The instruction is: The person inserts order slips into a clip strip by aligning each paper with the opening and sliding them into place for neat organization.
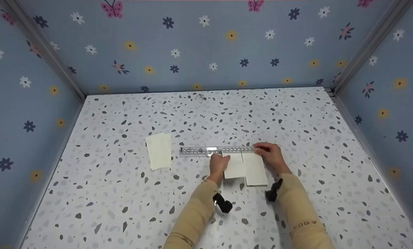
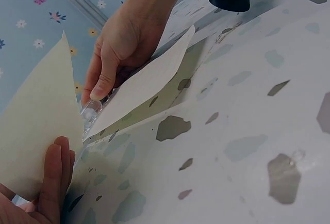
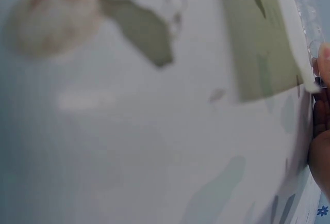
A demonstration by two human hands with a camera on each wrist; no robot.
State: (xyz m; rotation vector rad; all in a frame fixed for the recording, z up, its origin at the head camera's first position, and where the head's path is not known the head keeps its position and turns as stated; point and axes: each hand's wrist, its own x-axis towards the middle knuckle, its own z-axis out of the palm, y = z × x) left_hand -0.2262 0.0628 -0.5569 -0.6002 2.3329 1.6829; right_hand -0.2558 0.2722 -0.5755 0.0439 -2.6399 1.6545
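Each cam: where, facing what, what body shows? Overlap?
Head-worn: faces forward and down at the table; left hand, right hand, sleeves show.
Worn on left wrist: faces across the table; left hand lower left, right hand beyond.
Worn on right wrist: faces the table; part of right hand at right edge.
Head and left-wrist views share both hands, paper, ruler.

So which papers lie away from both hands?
The overlapping pile left of the clear ruler; the other papers are between the left hand and the right hand.
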